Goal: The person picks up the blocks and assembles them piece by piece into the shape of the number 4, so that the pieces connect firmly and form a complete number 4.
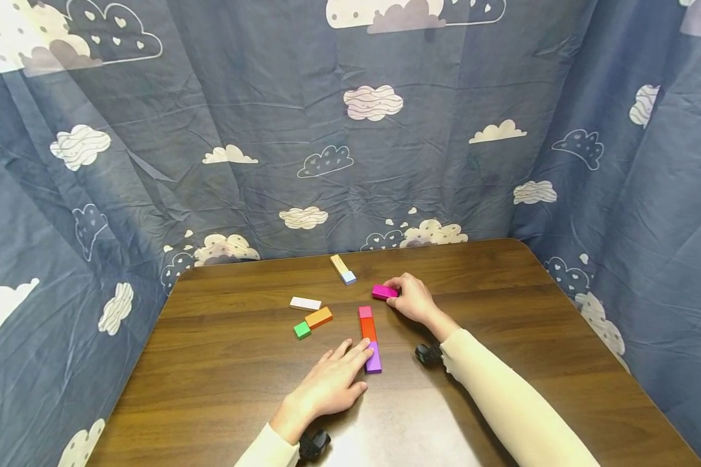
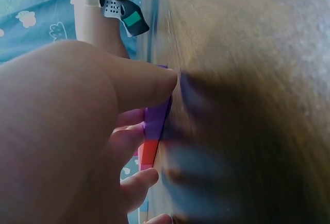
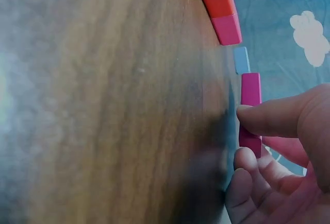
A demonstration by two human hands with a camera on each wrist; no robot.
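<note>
My right hand (image 1: pixel 411 298) pinches a magenta block (image 1: pixel 382 292) between thumb and fingers, near the far side of the table. In the right wrist view the thumb lies across the middle of the magenta block (image 3: pixel 251 87). My left hand (image 1: pixel 330 386) is spread, its fingertips touching a purple block (image 1: pixel 373 360). That purple block ends a straight row, with a red block (image 1: pixel 368 329) in the middle and a short pink block (image 1: pixel 365 312) at the far end. In the left wrist view the thumb partly covers the purple block (image 2: pixel 156 121).
Left of the row, an orange block (image 1: pixel 319 317) touches a green block (image 1: pixel 302 330), with a white block (image 1: pixel 306 303) just behind. Farther back, a tan block (image 1: pixel 339 263) meets a light blue block (image 1: pixel 348 277). A cloud-patterned curtain (image 1: pixel 304 181) hangs behind the wooden table (image 1: pixel 210 370).
</note>
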